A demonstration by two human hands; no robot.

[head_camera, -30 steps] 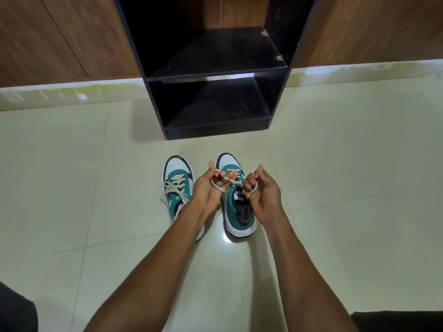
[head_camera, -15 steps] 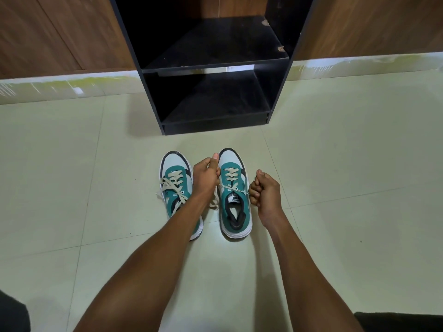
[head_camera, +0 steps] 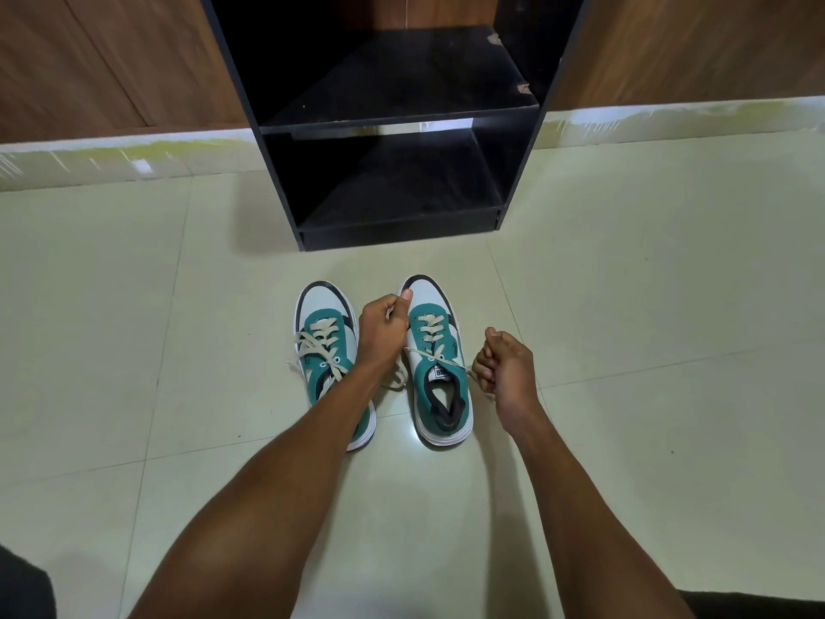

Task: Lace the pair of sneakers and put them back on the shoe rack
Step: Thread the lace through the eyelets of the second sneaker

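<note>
Two teal and white sneakers stand side by side on the tiled floor, toes toward the rack. The left sneaker (head_camera: 323, 337) has cream laces tied across it; my left forearm covers its heel. The right sneaker (head_camera: 439, 364) is laced, and its cream lace (head_camera: 439, 359) runs taut out to both sides at the top eyelets. My left hand (head_camera: 384, 332) is closed on the left lace end between the shoes. My right hand (head_camera: 504, 368) is closed on the right lace end, just right of the shoe. The black shoe rack (head_camera: 393, 127) stands right behind them.
The rack has two bare black shelves and stands against a brown wooden wall (head_camera: 111, 60) with a pale skirting strip. Pale floor tiles (head_camera: 647, 328) spread on both sides. Dark cloth shows at the bottom corners of the view.
My hands were together over the right sneaker's tongue; they have drawn apart to its two sides, pulling the lace ends taut.
</note>
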